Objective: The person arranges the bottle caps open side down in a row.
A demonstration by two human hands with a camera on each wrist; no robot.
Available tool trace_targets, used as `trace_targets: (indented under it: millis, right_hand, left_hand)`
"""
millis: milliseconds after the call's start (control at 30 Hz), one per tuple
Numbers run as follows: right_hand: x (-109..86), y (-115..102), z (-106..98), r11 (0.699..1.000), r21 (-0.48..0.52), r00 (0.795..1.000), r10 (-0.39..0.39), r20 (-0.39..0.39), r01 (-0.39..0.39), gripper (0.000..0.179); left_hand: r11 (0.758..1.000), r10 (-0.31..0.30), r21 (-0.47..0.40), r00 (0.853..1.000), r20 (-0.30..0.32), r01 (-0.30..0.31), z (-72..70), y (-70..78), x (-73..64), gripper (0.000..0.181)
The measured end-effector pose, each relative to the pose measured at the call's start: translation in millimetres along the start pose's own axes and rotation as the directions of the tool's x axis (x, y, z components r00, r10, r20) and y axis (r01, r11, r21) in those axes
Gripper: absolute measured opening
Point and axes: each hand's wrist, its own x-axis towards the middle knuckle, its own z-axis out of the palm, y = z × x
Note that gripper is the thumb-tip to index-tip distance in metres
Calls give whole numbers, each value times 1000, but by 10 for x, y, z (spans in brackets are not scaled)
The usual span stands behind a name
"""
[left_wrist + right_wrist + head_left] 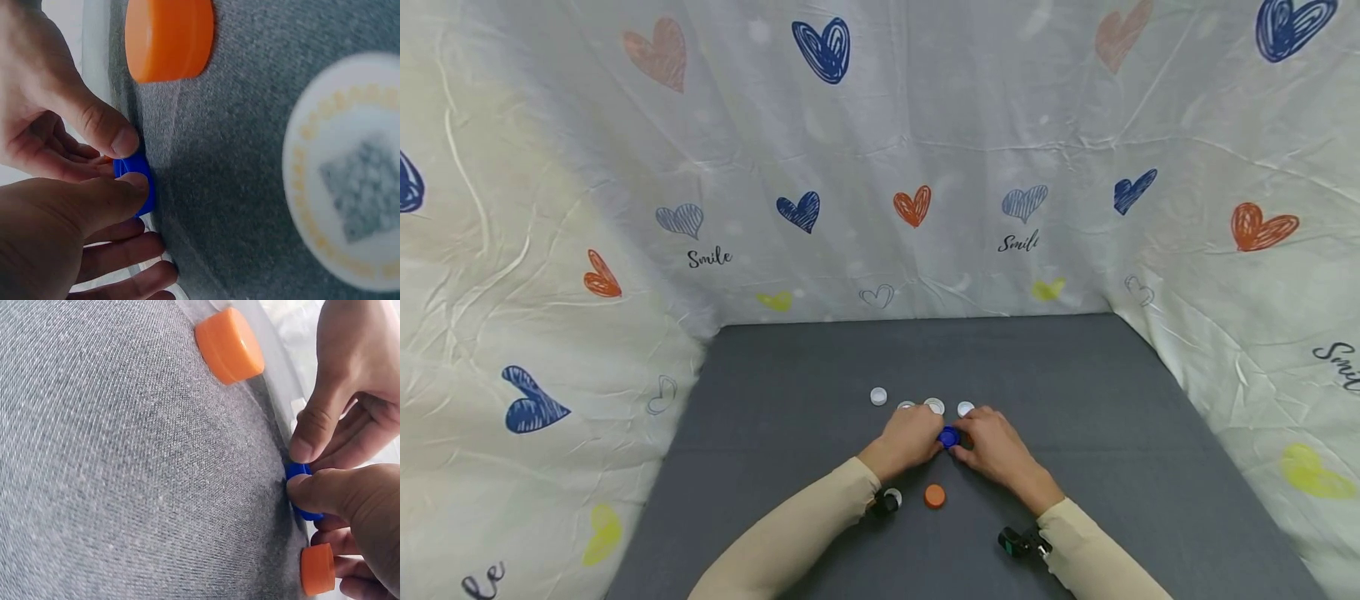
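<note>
A small blue bottle cap (pixel 949 437) sits between my two hands, low over the grey cloth. My left hand (pixel 912 435) pinches its left side, thumb in front and fingers behind. From the other side my right hand (pixel 997 450) pinches it too; both thumbs lie close together on the blue cap (pixel 145 194) in the left wrist view. Right beside the right hand's fingers stands an orange cap (pixel 317 569), mostly hidden by that hand in the head view. Nearer my body is another orange cap (pixel 935 497).
Beyond the hands lie white caps (pixel 878 396), one partly covered by the left hand. A printed white cap (pixel 350 169) lies beneath the left wrist. The grey table (pixel 820 358) meets a heart-patterned curtain (pixel 865 167) at its back and sides.
</note>
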Motion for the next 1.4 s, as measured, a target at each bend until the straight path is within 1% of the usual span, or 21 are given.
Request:
trace_targets:
  millis: [133, 267, 367, 467, 600, 667, 733, 867, 967, 1133, 1233, 1333, 1400]
  right_hand:
    - [4, -9, -14, 1000, 8, 1000, -9, -9, 10, 31]
    - [3, -25, -46, 999, 24, 999, -22, -37, 23, 30]
    - [1, -45, -87, 999, 26, 998, -27, -60, 29, 30]
    - [4, -77, -142, 999, 27, 996, -34, -86, 36, 31]
    - [19, -136, -230, 998, 37, 993, -45, -113, 49, 33]
    - [32, -163, -273, 997, 46, 991, -48, -122, 54, 34]
    - [42, -190, -316, 997, 57, 990, -53, -132, 61, 34]
    - [59, -249, -389, 993, 72, 983, -81, -167, 94, 36]
    - [67, -308, -441, 989, 81, 973, -108, -203, 127, 37]
    - [82, -402, -487, 977, 95, 949, -157, -272, 189, 38]
    - [83, -453, -491, 972, 97, 937, -179, -299, 216, 39]
    - [80, -495, -487, 969, 111, 934, -178, -309, 221, 40]
    - [76, -519, -483, 968, 122, 936, -172, -308, 218, 39]
  left_hand:
    - [1000, 0, 0, 1000, -7, 0, -24, -22, -25, 23]
    - [1000, 3, -29, 1000, -27, -4, -52, -55, -68, 22]
    - [999, 18, -44, 998, -56, -20, -85, -87, -109, 21]
    - [998, 40, -49, 994, -102, -46, -142, -126, -159, 19]
    - [996, 51, -60, 981, -186, -63, -252, -174, -236, 18]
    - [996, 47, -67, 976, -213, -62, -321, -191, -274, 19]
    - [995, 46, -71, 973, -228, -64, -385, -208, -308, 20]
    - [995, 50, -75, 971, -235, -69, -511, -244, -393, 26]
    - [994, 56, -76, 963, -262, -79, -571, -270, -462, 29]
    - [992, 54, -91, 947, -316, -87, -628, -292, -587, 31]
    - [990, 50, -105, 937, -346, -91, -648, -296, -657, 32]
    - [990, 51, -106, 926, -374, -97, -652, -303, -705, 32]
    - [990, 51, -103, 921, -386, -98, -643, -310, -726, 33]
